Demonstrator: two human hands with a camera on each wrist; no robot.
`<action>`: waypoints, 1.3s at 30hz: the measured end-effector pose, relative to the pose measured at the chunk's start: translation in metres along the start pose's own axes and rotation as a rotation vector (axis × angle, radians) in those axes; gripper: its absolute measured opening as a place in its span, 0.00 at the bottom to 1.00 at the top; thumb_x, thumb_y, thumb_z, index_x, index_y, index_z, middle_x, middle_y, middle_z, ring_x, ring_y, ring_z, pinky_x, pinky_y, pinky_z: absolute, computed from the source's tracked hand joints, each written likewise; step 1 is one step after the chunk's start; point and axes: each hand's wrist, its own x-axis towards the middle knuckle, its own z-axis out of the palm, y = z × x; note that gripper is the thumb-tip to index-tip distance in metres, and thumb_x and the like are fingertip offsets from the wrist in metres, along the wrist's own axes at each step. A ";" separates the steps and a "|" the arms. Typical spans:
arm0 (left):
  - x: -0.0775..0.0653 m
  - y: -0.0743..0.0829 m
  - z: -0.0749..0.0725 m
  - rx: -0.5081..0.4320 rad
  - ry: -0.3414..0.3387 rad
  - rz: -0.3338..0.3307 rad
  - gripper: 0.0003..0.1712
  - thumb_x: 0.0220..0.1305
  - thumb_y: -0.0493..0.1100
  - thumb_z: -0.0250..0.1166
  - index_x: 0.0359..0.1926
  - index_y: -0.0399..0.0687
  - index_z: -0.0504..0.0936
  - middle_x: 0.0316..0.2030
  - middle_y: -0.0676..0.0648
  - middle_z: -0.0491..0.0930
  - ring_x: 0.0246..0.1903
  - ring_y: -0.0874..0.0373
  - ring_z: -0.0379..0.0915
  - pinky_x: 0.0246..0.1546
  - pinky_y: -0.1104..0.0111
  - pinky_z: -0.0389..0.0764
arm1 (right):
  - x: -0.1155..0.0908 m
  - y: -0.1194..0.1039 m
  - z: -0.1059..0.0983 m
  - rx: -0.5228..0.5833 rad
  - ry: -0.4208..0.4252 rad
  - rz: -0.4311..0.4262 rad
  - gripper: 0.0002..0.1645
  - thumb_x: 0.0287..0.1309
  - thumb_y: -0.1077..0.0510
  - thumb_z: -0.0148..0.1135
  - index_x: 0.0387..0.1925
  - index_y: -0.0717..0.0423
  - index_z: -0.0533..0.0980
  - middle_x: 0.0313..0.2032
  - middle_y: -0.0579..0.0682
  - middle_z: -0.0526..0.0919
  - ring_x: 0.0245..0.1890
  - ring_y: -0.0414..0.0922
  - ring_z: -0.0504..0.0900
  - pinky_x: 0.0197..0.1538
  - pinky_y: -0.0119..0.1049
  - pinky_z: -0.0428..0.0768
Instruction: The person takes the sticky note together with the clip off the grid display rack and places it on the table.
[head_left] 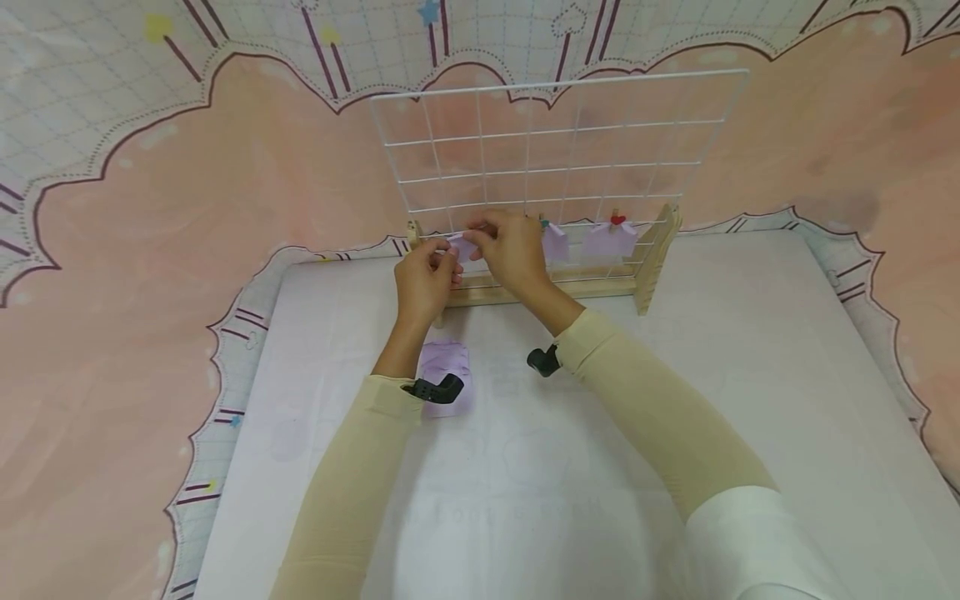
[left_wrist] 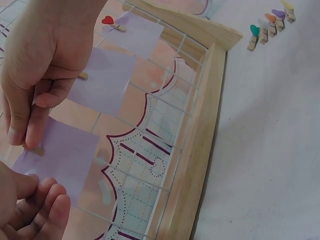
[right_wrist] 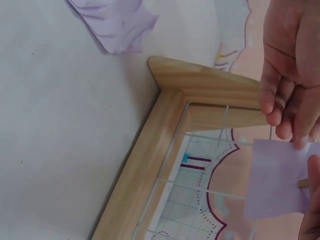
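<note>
My left hand pinches the edge of a lilac paper square against the white wire grid, at its lower left. Just to the right, my right hand pinches a small wooden clothespin at the top edge of that square; the fingers hide most of the clothespin. Two more lilac squares hang along the same row: a middle paper, and a right-hand paper under a clothespin with a red heart.
The grid stands upright in a wooden base. Several heart clothespins in different colours lie on the white table. Loose lilac papers lie in front of the base, partly behind the left wrist camera.
</note>
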 end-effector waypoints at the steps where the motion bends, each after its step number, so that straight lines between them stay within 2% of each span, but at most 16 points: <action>1: 0.000 0.000 0.000 0.002 -0.003 0.003 0.08 0.73 0.38 0.62 0.42 0.33 0.81 0.27 0.34 0.86 0.26 0.38 0.86 0.23 0.71 0.85 | 0.000 0.000 0.000 0.010 0.004 0.006 0.10 0.63 0.59 0.71 0.42 0.62 0.86 0.33 0.55 0.91 0.25 0.44 0.89 0.19 0.24 0.67; 5: 0.000 -0.002 -0.001 0.020 -0.010 0.008 0.09 0.73 0.38 0.62 0.43 0.34 0.82 0.28 0.34 0.87 0.27 0.40 0.87 0.24 0.71 0.85 | -0.001 0.001 0.000 0.056 0.011 0.017 0.10 0.62 0.60 0.71 0.41 0.63 0.87 0.32 0.56 0.91 0.26 0.45 0.90 0.19 0.24 0.67; 9: -0.001 -0.003 -0.002 0.045 -0.017 0.018 0.09 0.73 0.38 0.62 0.42 0.34 0.82 0.27 0.35 0.87 0.27 0.42 0.87 0.21 0.77 0.81 | -0.002 0.002 0.000 0.108 0.021 0.015 0.09 0.62 0.60 0.71 0.40 0.63 0.87 0.34 0.56 0.91 0.26 0.45 0.90 0.19 0.26 0.69; 13: -0.002 -0.004 -0.002 0.057 -0.016 0.020 0.08 0.73 0.38 0.61 0.41 0.35 0.82 0.27 0.36 0.86 0.26 0.43 0.87 0.21 0.78 0.79 | -0.004 0.005 -0.001 0.186 0.038 0.028 0.08 0.61 0.61 0.71 0.40 0.63 0.87 0.36 0.57 0.91 0.26 0.45 0.90 0.21 0.27 0.73; 14: -0.002 -0.004 -0.002 0.064 -0.015 0.017 0.08 0.73 0.38 0.61 0.40 0.36 0.82 0.27 0.37 0.86 0.26 0.44 0.87 0.21 0.78 0.78 | -0.005 0.005 -0.002 0.198 0.046 0.033 0.08 0.61 0.61 0.72 0.40 0.62 0.87 0.36 0.56 0.91 0.26 0.44 0.90 0.26 0.23 0.73; 15: -0.003 -0.005 -0.002 0.075 -0.013 0.014 0.08 0.73 0.38 0.61 0.40 0.36 0.82 0.26 0.38 0.86 0.26 0.45 0.86 0.21 0.78 0.78 | -0.005 0.005 -0.002 0.218 0.051 0.039 0.08 0.61 0.61 0.72 0.40 0.62 0.88 0.36 0.56 0.91 0.26 0.44 0.90 0.27 0.23 0.73; 20: -0.008 -0.008 -0.003 0.105 -0.023 -0.003 0.08 0.73 0.39 0.60 0.41 0.37 0.82 0.27 0.38 0.87 0.27 0.46 0.86 0.23 0.78 0.78 | -0.007 0.006 -0.007 0.273 0.086 0.032 0.08 0.60 0.61 0.73 0.40 0.60 0.88 0.35 0.56 0.91 0.25 0.43 0.90 0.22 0.24 0.65; 21: -0.009 -0.009 -0.004 0.100 -0.027 -0.008 0.08 0.73 0.39 0.60 0.42 0.37 0.83 0.27 0.38 0.87 0.27 0.46 0.87 0.24 0.78 0.79 | -0.008 0.006 -0.008 0.289 0.088 0.029 0.08 0.59 0.61 0.73 0.40 0.61 0.88 0.35 0.56 0.91 0.25 0.43 0.90 0.18 0.27 0.63; 23: -0.012 -0.011 -0.005 0.080 -0.036 -0.018 0.09 0.73 0.38 0.60 0.43 0.36 0.83 0.29 0.37 0.87 0.27 0.48 0.86 0.25 0.77 0.81 | -0.010 0.007 -0.011 0.306 0.090 0.031 0.08 0.59 0.61 0.73 0.41 0.60 0.88 0.35 0.56 0.91 0.25 0.42 0.90 0.17 0.27 0.63; 26: -0.016 -0.013 -0.008 0.053 -0.045 -0.034 0.09 0.73 0.38 0.60 0.43 0.35 0.83 0.30 0.37 0.87 0.26 0.53 0.85 0.27 0.77 0.82 | -0.013 0.006 -0.015 0.319 0.082 0.043 0.09 0.59 0.59 0.73 0.42 0.57 0.88 0.34 0.54 0.91 0.25 0.40 0.89 0.16 0.27 0.64; 30: -0.023 -0.015 -0.011 0.046 -0.067 -0.041 0.08 0.72 0.39 0.60 0.41 0.37 0.83 0.29 0.38 0.85 0.25 0.57 0.82 0.27 0.76 0.80 | -0.017 0.005 -0.022 0.314 0.051 0.049 0.11 0.60 0.57 0.73 0.44 0.55 0.87 0.33 0.53 0.91 0.24 0.39 0.88 0.16 0.28 0.70; 33: -0.028 -0.015 -0.014 0.081 -0.096 -0.033 0.09 0.72 0.40 0.61 0.42 0.39 0.83 0.30 0.41 0.85 0.27 0.55 0.82 0.27 0.75 0.78 | -0.021 0.006 -0.026 0.320 0.014 0.039 0.13 0.60 0.56 0.73 0.46 0.56 0.86 0.33 0.55 0.90 0.23 0.40 0.88 0.18 0.28 0.74; 39: -0.038 -0.016 -0.016 0.075 -0.158 -0.031 0.10 0.72 0.40 0.62 0.44 0.37 0.83 0.35 0.40 0.84 0.33 0.50 0.83 0.32 0.71 0.84 | -0.030 0.011 -0.034 0.350 -0.037 0.031 0.14 0.61 0.55 0.72 0.47 0.58 0.85 0.34 0.54 0.90 0.25 0.42 0.88 0.22 0.30 0.77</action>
